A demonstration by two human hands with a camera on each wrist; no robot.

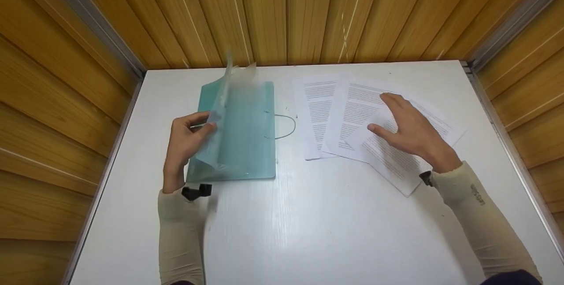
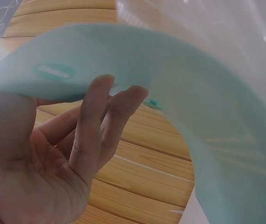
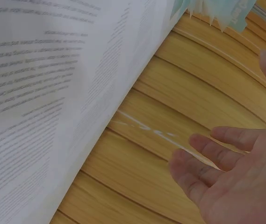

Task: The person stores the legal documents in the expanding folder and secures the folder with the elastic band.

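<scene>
A teal plastic file folder (image 1: pixel 251 144) lies on the left half of the table, its cover and inner sheets partly raised. My left hand (image 1: pixel 183 137) pinches the lifted cover between thumb and fingers; in the left wrist view the bent teal cover (image 2: pixel 114 56) curves above the fingers. Printed paper sheets (image 1: pixel 319 113) lie fanned and overlapping to the folder's right. Over them is my right hand (image 1: pixel 412 128), thumb spread from the fingers and holding nothing. In the right wrist view, the hand (image 3: pixel 231 172) appears apart from the printed sheet (image 3: pixel 39 93).
An elastic cord (image 1: pixel 294 125) loops out from the folder's right edge toward the papers. The white table (image 1: pixel 282 232) meets a wood-slat wall (image 1: pixel 304 16) at the back, and similar slatted walls stand at both sides.
</scene>
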